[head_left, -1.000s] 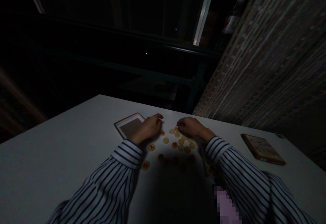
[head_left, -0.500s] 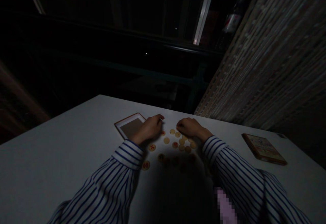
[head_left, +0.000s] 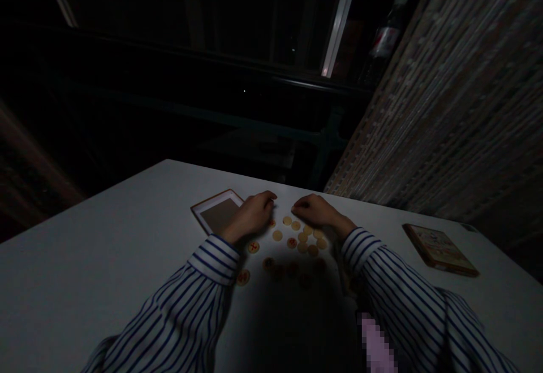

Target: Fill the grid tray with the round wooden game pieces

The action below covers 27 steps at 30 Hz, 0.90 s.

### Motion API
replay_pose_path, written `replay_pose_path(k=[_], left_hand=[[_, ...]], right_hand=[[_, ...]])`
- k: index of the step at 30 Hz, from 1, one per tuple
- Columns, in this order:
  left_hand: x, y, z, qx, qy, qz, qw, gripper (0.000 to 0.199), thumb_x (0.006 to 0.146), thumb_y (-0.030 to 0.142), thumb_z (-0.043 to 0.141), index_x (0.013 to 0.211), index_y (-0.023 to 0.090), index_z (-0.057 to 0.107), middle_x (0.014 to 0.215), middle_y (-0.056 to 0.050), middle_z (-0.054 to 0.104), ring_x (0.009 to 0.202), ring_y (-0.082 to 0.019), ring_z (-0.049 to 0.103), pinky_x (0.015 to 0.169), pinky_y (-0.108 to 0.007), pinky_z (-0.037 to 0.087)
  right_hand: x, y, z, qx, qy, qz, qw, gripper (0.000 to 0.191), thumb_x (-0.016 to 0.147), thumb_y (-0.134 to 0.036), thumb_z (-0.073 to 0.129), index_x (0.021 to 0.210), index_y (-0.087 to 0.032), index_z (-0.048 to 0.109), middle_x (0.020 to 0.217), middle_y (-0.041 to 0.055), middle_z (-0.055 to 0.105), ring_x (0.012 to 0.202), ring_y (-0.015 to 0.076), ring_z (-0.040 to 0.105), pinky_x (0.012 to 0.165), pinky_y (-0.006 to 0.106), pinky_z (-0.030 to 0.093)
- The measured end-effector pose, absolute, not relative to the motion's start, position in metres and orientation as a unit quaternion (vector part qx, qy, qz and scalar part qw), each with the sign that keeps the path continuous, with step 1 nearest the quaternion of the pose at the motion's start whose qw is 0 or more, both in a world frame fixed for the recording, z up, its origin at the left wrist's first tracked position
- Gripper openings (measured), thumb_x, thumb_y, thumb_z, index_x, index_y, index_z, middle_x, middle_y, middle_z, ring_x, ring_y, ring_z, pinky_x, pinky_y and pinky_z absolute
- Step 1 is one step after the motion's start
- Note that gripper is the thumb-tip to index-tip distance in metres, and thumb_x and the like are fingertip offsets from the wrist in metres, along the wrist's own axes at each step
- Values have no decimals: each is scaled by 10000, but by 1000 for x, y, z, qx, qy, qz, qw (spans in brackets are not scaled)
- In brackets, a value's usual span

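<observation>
Several round xiangqi pieces lie scattered on a white table. Some show red characters, such as a marked piece near my left wrist; a plain-faced piece lies in the cluster by my right wrist. My left hand is loosely curved, index finger and thumb apart, with nothing visible between them. It rests beside an open shallow box part and partly covers it. Opposite, my right hand has its fingers drawn together just beyond the pieces; anything in them is hidden. Dark shadow covers the nearer pieces.
A flat box with a picture on it lies at the right of the table. Behind the table's far edge stand a dark window and a bottle. A string curtain hangs at the right.
My left hand has shifted slightly right and my right hand slightly left, so the fingertips are a little closer together. The pieces look nearly the same.
</observation>
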State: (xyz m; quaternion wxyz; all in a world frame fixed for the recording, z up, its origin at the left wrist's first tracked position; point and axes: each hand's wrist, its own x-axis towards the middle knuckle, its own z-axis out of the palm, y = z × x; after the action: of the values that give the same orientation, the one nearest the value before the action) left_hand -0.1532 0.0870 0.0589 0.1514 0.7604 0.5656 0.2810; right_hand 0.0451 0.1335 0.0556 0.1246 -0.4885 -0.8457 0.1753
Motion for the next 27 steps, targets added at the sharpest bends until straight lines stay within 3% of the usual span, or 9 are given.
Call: replay_pose_path(k=[5, 13, 27], left_hand=[[-151, 85, 61, 773, 536, 308, 142, 325, 838, 263, 363, 1083, 165, 553, 1053, -70, 636, 963, -178, 584, 836, -269, 435], [-144, 79, 65, 779, 518, 316, 154, 337, 807, 284, 463, 1111, 166, 546, 1123, -62, 610, 1026, -177, 559, 877, -265, 420], [-135, 72, 72, 795, 505, 313, 117, 337, 796, 333, 500, 1091, 179, 549, 1074, -71, 616, 1002, -202, 555, 846, -287, 422]], right_hand=[[50, 134, 56, -486, -787, 324, 197, 314, 759, -371, 490, 820, -126, 676, 567, 3, 580, 492, 101, 481, 465, 210, 356], [51, 131, 67, -473, -727, 419, 268, 320, 704, -373, 575, 858, -113, 681, 723, 42, 650, 654, 115, 546, 619, 232, 405], [42, 118, 76, -444, -673, 519, 283, 281, 726, -335, 582, 896, -131, 674, 775, 41, 667, 642, 86, 546, 573, 196, 373]])
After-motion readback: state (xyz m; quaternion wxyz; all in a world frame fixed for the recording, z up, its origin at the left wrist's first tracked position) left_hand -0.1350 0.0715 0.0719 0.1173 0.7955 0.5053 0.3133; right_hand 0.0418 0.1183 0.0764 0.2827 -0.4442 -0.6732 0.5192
